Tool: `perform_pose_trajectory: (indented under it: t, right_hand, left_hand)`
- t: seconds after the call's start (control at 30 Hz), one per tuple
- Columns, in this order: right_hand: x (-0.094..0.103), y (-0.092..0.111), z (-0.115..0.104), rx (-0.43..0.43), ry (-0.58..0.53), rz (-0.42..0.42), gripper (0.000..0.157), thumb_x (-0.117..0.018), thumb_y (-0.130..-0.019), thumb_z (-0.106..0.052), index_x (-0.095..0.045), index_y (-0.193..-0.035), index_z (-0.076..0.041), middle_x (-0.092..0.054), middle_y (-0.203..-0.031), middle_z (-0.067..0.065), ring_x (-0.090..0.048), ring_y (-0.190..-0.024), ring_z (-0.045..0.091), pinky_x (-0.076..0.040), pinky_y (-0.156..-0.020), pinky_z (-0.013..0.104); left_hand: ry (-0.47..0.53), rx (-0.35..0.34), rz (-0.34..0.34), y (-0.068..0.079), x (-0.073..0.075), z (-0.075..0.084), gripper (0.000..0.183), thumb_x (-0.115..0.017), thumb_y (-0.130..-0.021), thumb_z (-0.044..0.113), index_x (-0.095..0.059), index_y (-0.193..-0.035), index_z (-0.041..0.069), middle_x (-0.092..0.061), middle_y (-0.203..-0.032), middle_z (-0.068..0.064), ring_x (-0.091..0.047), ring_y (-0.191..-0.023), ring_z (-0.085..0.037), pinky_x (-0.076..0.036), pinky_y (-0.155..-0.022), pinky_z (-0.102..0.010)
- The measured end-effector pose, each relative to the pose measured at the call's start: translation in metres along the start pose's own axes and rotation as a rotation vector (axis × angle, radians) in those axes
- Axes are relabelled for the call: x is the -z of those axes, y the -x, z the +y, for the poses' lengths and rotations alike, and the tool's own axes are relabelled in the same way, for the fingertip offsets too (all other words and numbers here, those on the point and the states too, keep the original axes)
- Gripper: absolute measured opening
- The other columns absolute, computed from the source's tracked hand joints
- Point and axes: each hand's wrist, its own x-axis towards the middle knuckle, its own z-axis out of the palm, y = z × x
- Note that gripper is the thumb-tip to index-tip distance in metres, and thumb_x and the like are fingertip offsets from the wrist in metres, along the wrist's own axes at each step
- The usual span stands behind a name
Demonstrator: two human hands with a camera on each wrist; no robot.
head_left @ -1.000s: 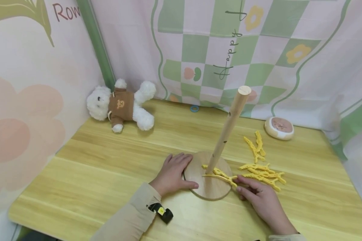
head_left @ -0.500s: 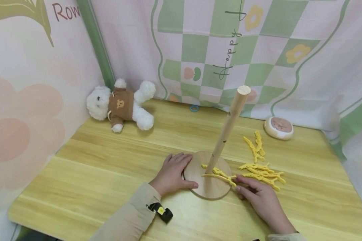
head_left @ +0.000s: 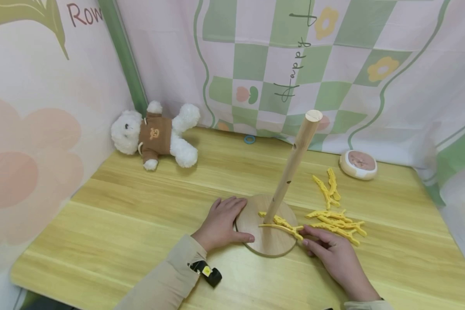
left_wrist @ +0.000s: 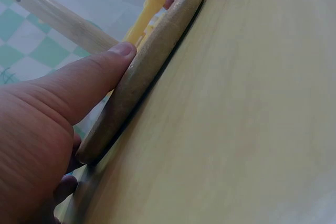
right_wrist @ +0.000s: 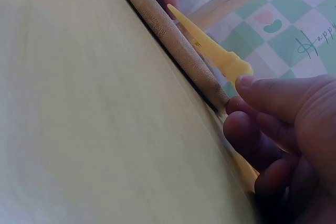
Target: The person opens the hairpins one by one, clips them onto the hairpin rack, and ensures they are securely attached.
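Observation:
A wooden post point(head_left: 289, 172) with small holes stands on a round wooden base point(head_left: 273, 246). My left hand point(head_left: 221, 226) rests on the base's left side, fingers extended along the rim and thumb lying over the top. From the right, my right hand point(head_left: 335, 254) pinches the handle end of a yellow alligator hair clip point(head_left: 294, 233) between thumb and fingers. Its two long arms are spread, one to each side of the post's foot. In the right wrist view the clip point(right_wrist: 212, 51) tapers to a pointed tip above the base.
Several yellow clips point(head_left: 335, 221) lie in a pile right of the base, with more clips point(head_left: 329, 189) behind them. A white-and-pink round-cornered device point(head_left: 359, 164) sits at the back right. A plush toy point(head_left: 155, 135) lies at the back left; a blue ring point(head_left: 249, 139) is near the curtain.

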Motion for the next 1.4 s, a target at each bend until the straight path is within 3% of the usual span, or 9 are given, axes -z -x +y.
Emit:
perform_pose_trajectory:
  t: [1.4]
  right_hand:
    - [-0.0028, -0.0012, -0.002, 0.015, 0.032, 0.018, 0.032, -0.074, -0.089, -0.002, -0.072, -0.121, -0.004, -0.074, -0.111, 0.01, -0.068, -0.076, 0.004, -0.059, -0.062, 0.025]
  left_hand:
    - [0.006, 0.0, -0.001, 0.0002, -0.0007, -0.0008, 0.103, -0.077, -0.077, 0.063, -0.037, -0.156, 0.01, -0.04, -0.158, -0.004, -0.027, -0.15, -0.028, -0.008, -0.123, -0.053]
